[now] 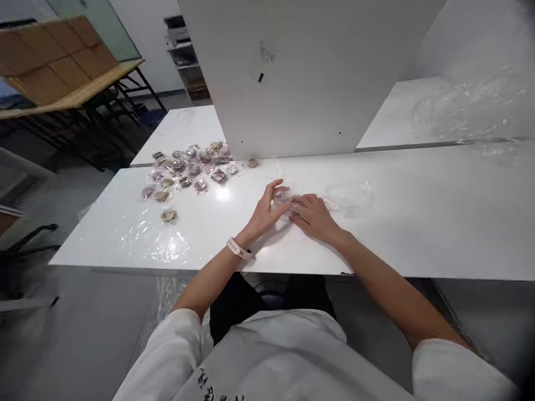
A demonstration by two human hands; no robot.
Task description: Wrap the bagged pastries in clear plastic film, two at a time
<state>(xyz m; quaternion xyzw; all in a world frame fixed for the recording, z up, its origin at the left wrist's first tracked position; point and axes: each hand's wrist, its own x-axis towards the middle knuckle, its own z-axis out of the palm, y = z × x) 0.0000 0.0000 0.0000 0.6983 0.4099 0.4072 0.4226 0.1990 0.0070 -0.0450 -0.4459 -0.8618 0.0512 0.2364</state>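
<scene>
Clear plastic wrap lies on the white table, bunched at its left end between my two hands. My left hand, with a pink watch band at the wrist, curls its thumb and fingers around the left side of the bunch. From the right, my right hand closes over the plastic with its fingers bent and palm down. Something small seems to be inside the wrap, but the fingers hide most of it. One small wrapped piece sits beyond my left hand, by the upright panel.
Several small plastic-wrapped pieces are heaped at the left of the white table. A clear plastic sheet covers the front left corner. A tall white panel stands behind my hands. More plastic film lies back right.
</scene>
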